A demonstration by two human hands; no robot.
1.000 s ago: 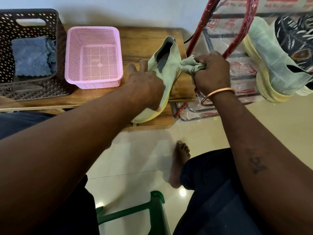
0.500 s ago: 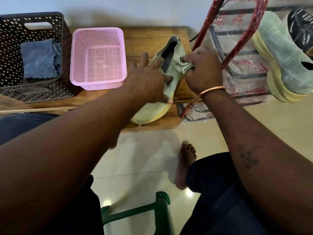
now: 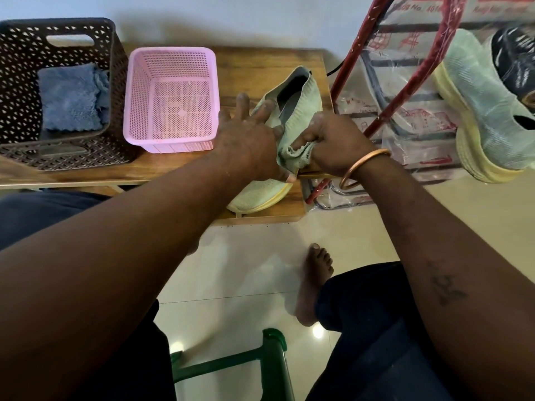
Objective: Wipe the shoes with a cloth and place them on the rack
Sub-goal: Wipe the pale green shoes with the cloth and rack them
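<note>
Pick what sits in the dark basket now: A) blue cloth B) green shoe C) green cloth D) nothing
A: a folded blue cloth lies in the dark basket; the green shoe is on the table, and the right hand grips the green cloth against it.

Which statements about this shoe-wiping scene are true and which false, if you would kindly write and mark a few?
1. The right hand grips a pale green cloth against the shoe on the table. True.
2. The pink basket holds a blue cloth. False: the blue cloth lies in the dark basket.
3. The left hand presses on the shoe with its fingers stretched. True.
4. No shoe is on the rack yet. False: a matching green shoe and a dark shoe already sit there.
</note>
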